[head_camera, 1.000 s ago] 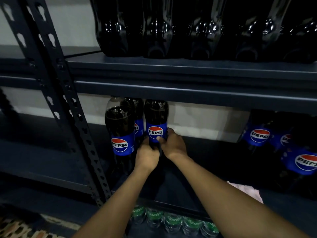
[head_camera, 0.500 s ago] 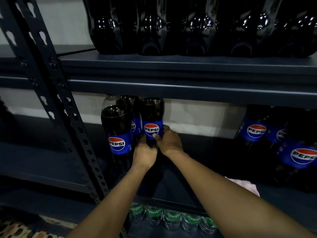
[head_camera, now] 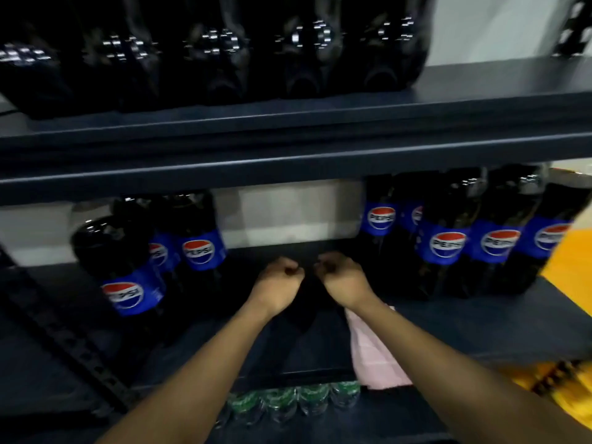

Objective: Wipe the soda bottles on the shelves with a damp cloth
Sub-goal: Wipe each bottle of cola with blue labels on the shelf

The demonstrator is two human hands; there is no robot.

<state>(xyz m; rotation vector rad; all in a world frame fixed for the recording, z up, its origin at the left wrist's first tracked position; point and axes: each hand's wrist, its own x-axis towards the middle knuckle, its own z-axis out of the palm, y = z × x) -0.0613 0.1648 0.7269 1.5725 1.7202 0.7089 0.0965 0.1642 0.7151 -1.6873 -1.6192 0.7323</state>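
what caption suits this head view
Left hand and right hand curled in the gap between Pepsi bottles; pink cloth lies on the shelf

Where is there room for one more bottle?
There is a bare gap on the dark metal middle shelf, between the left cluster of blue-labelled Pepsi bottles and the right cluster, though the left hand and right hand hover there and a pink cloth lies at its front. The upper shelf's right end is bare; its row of dark bottles is crowded.
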